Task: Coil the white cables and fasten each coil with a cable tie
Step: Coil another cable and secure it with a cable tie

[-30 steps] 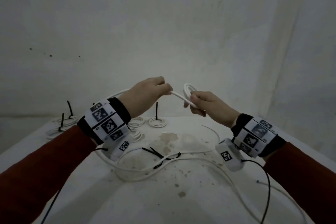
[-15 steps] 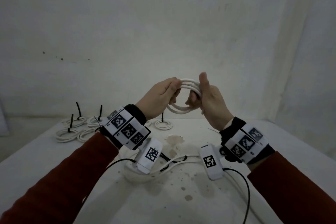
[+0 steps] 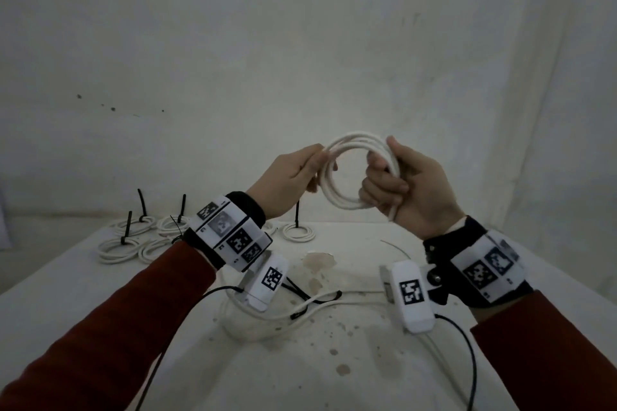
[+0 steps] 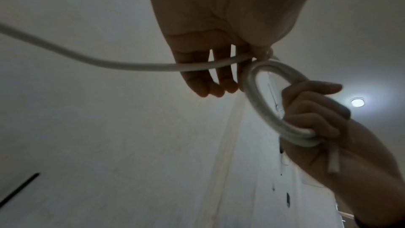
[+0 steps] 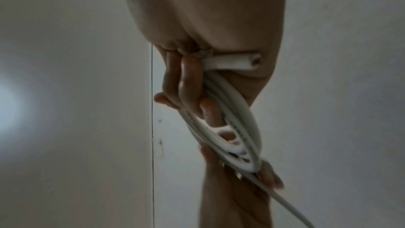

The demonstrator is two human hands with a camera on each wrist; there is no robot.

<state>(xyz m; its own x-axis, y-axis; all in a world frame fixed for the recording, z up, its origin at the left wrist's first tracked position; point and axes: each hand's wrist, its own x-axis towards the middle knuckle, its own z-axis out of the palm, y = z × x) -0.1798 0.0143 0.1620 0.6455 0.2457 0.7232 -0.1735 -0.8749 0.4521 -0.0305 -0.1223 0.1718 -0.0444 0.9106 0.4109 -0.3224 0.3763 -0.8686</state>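
Both hands hold a white cable coil up above the bench.

Nearest, loose white cable [image 3: 310,305] and black cable ties [image 3: 320,298] lie on the stained bench [image 3: 334,377]. Above them the right hand [image 3: 409,188] curls round the coil [image 3: 337,197], one cut end poking below its fist; the left hand [image 3: 288,182] pinches the coil's opposite side. Farther back, tied coils [image 3: 122,248] sit at the bench's rear left.

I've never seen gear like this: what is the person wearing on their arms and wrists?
Dark red long sleeves. Each wrist carries a black band wrapped in white panels printed with black square codes. Below each hangs a small white box with its own code, trailing a thin black cable.
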